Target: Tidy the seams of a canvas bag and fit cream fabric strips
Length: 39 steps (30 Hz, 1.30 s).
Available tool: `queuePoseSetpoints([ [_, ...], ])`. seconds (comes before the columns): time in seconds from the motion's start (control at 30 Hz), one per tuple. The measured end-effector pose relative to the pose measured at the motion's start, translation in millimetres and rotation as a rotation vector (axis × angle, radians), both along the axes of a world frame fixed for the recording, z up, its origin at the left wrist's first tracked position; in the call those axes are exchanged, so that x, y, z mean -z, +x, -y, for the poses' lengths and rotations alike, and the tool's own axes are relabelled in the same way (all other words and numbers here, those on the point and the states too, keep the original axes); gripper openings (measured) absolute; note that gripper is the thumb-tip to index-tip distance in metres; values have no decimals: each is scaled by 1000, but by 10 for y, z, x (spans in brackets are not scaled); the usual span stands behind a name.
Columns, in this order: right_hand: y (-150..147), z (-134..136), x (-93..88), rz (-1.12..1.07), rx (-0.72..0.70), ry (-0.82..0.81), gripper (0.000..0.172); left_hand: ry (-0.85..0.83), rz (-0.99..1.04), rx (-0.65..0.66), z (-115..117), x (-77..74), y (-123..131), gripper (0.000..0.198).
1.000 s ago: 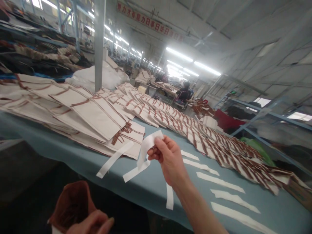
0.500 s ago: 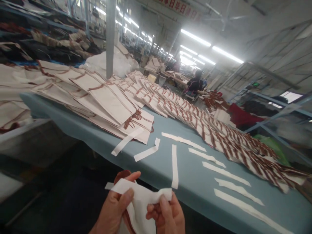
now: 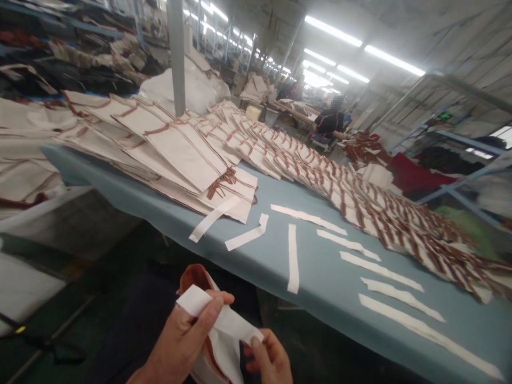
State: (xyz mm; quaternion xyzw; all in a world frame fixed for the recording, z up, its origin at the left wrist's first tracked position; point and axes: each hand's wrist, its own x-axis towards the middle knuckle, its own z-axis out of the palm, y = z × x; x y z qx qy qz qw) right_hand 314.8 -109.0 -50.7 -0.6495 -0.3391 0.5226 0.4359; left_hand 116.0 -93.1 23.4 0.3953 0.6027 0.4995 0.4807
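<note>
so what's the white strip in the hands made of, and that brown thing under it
The white strip, pinched by the left hand and right hand, looks like matte woven tape or stiff paper; it bends softly. The brown piece looks like smooth leather or faux leather, with a slight sheen.

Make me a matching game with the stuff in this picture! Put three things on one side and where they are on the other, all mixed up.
Things:
1. white strip
2. loose white strips
3. cream bags with brown trim

Places:
A. overlapped in long rows across the blue table
B. lying flat and apart near the table's front edge
C. pinched between the left hand and right hand

Pairs: 1-C, 2-B, 3-A
</note>
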Motion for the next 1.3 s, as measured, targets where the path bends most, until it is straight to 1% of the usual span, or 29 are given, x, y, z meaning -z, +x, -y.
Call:
queuePoseSetpoints([
  [0.07, 73, -21, -130, 191, 5, 72, 60, 13, -54, 74, 39, 16, -3, 38],
  [0.13, 135, -85, -371, 348, 13, 177, 54, 8, -82, 129, 74, 5, 15, 34],
  [0.17, 148, -128, -515, 392, -22, 235, 50, 6, -85, 161, 83, -13, 28, 32],
  [0.2, 142, -176, -662, 406, -99, 308, 45, 14, -79, 220, 85, -38, 42, 31],
  [0.23, 112, -224, -802, 387, -211, 376, 39, 29, -65, 293, 78, -68, 53, 30],
  [0.3, -20, -312, -1033, 240, -497, 491, 27, 75, -17, 432, 47, -136, 69, 30],
  [0.37, -215, -367, -1176, 94, -557, 528, 17, 105, 45, 513, 7, -194, 77, 31],
  [0.43, -409, -380, -1236, 32, -537, 494, 9, 98, 114, 514, -17, -219, 82, 31],
  [0.5, -542, -369, -1238, 16, -516, 454, 8, 71, 150, 499, -17, -206, 89, 33],
  [0.57, -592, -369, -1210, -8, -511, 421, 9, 52, 122, 482, 3, -166, 89, 35],
  [0.63, -576, -402, -1165, -75, -470, 361, 16, 30, 57, 423, 32, -116, 74, 38],
  [0.7, -528, -456, -1102, -145, -337, 316, 28, 3, 6, 269, 53, -67, 33, 45],
  [0.77, -486, -490, -997, -161, -207, 326, 38, 7, -35, 89, 59, -9, -33, 53],
  [0.8, -476, -485, -921, -149, -188, 331, 41, 19, -58, 19, 58, 27, -73, 57],
  [0.87, -494, -418, -712, -136, -261, 290, 44, 27, -93, -45, 58, 118, -156, 63],
  [0.9, -522, -361, -581, -149, -336, 230, 45, 14, -104, -57, 63, 171, -196, 65],
  [0.97, -606, -222, -293, -189, -392, 102, 50, -40, -112, -69, 90, 279, -263, 68],
  [1.03, -697, -94, -23, -229, -353, 14, 57, -85, -124, -77, 146, 365, -309, 70],
  [1.1, -762, -12, 175, -243, -326, -27, 64, -129, -124, -79, 227, 401, -340, 72],
  [1.13, -778, 8, 238, -243, -318, -42, 66, -161, -105, -81, 274, 395, -354, 74],
  [1.2, -785, 16, 304, -234, -311, -65, 68, -207, -66, -62, 369, 336, -382, 75],
  [1.3, -770, 3, 316, -230, -317, -87, 68, -250, -76, 11, 476, 191, -430, 65],
])
